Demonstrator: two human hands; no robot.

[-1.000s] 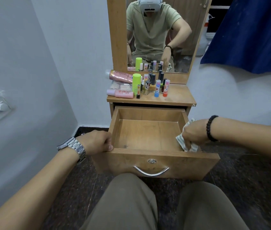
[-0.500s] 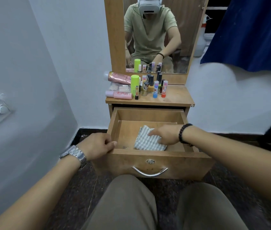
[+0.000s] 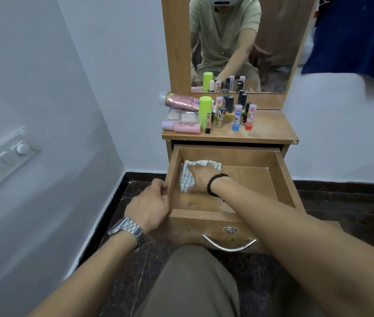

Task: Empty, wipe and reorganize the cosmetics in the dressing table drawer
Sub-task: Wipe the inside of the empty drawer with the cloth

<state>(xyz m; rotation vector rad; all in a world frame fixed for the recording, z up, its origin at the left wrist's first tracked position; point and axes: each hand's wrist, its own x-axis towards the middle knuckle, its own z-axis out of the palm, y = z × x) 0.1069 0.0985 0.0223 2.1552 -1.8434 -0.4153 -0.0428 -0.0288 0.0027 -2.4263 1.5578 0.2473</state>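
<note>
Drawer (image 3: 282,179) gripped by left hand (image 3: 149,208); right hand (image 3: 198,179) presses cloth (image 3: 187,177) flat; cosmetics (image 3: 218,113) crowd tabletop.

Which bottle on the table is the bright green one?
The tall bottle with the lime green cap, standing upright left of the nail polish bottles. The two tubes next to it are pink and lie on their sides.

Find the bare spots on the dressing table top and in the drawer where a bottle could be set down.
Free: tabletop right of the red-capped tube; drawer floor right of the cloth under the right hand. Crowded: the top's left half, packed with bottles.
</note>
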